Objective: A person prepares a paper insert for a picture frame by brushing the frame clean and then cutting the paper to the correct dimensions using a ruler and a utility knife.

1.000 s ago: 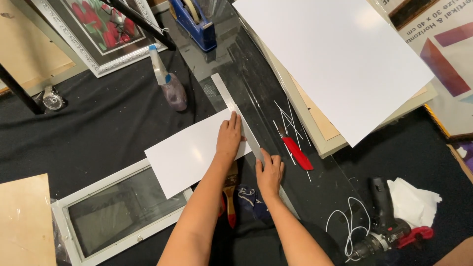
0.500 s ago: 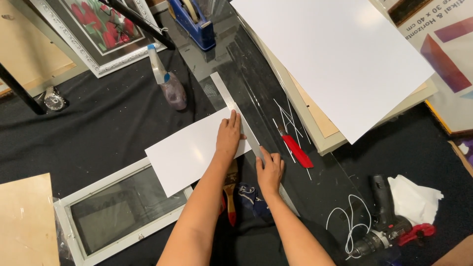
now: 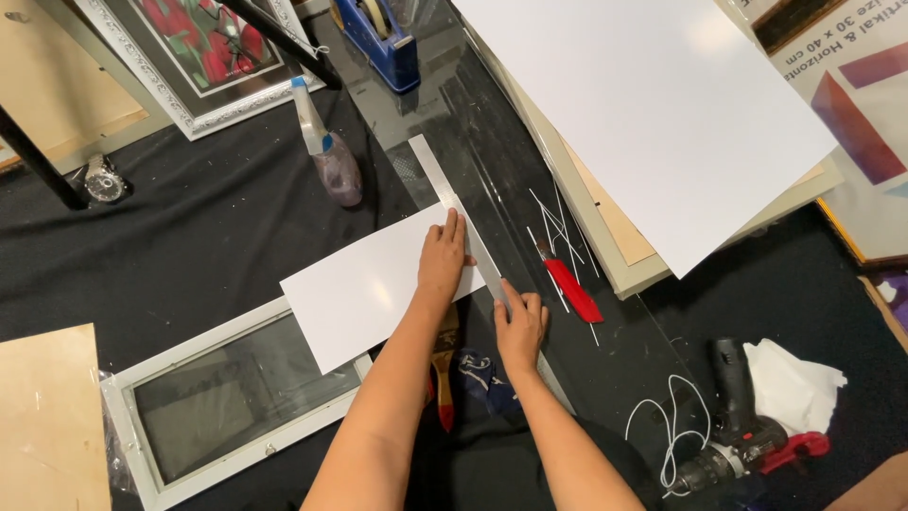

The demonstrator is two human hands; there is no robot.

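Head view. In the middle of the frame the left hand (image 3: pixel 442 257) lies flat, fingers straight and close together, pressing on the right end of a white board (image 3: pixel 364 289) that rests on the dark worktop (image 3: pixel 189 237). The right hand (image 3: pixel 519 326), just below and to the right, presses its fingers down on a long metal straightedge (image 3: pixel 463 222) running diagonally along the board's right edge; neither hand grips anything. The step looks like lining up and pinning the straightedge against the board. A next move would likely call for steady downward pressure so that neither piece slips.

Just right of the straightedge lies a red-handled cutter (image 3: pixel 570 289) among thin white offcut strips (image 3: pixel 558 222), touching neither hand. A brush with a wooden handle (image 3: pixel 443 364) sits under the left forearm. At lower left a white frame with glass (image 3: pixel 222 397) partly underlies the board. A spray bottle (image 3: pixel 326 151) stands at upper centre-left and a large white sheet (image 3: pixel 653 114) fills the upper right. A cordless drill (image 3: pixel 733 421) and white cord (image 3: pixel 667 426) lie at lower right, well apart.
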